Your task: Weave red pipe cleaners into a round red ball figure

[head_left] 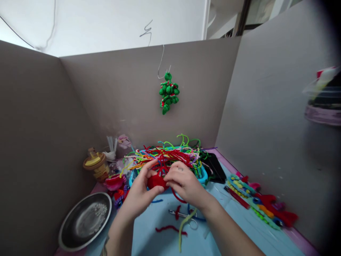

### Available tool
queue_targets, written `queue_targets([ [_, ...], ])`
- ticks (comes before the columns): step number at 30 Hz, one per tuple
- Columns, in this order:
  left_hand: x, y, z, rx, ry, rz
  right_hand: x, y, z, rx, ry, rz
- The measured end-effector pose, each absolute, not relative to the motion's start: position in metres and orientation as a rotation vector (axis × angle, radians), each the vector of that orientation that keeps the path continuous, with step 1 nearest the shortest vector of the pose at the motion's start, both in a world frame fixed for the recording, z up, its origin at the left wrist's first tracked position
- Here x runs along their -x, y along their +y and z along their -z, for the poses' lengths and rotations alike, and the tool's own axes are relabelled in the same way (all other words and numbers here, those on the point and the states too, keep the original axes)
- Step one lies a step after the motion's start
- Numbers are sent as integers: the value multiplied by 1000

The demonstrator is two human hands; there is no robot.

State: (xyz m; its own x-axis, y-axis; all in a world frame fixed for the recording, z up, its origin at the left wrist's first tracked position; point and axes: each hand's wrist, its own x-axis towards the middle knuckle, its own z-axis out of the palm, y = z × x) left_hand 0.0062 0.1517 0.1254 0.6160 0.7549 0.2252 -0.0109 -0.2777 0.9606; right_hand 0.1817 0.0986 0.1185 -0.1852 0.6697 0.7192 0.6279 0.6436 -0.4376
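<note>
A rounded red piece of fuzzy pipe cleaner work (156, 182) is held between my two hands above the table. My left hand (142, 188) wraps round its left side, with the thumb along the lower edge. At its right side, the fingers of my right hand (183, 181) are closed in a pinch, and a loose red pipe cleaner end (178, 196) hangs below them. What exactly the right fingertips grip is partly hidden. Below lie metal scissors (183, 214), a red pipe cleaner piece (169, 227) and a yellow-green one (183, 227).
Behind my hands is a blue basket (204, 177) heaped with coloured pipe cleaners. A metal bowl (64, 227) stands at left, near a brown-lidded container (94, 163). Finished fuzzy pieces (266, 206) lie at right. Grey panels enclose the table; a green ornament (168, 92) hangs at the back.
</note>
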Motion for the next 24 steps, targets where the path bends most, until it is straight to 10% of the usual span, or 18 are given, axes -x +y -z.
queue_targets([
  [24,-1,176,-114,-1485,775,-1092,-172,86,-130,1193,-1656,-303],
])
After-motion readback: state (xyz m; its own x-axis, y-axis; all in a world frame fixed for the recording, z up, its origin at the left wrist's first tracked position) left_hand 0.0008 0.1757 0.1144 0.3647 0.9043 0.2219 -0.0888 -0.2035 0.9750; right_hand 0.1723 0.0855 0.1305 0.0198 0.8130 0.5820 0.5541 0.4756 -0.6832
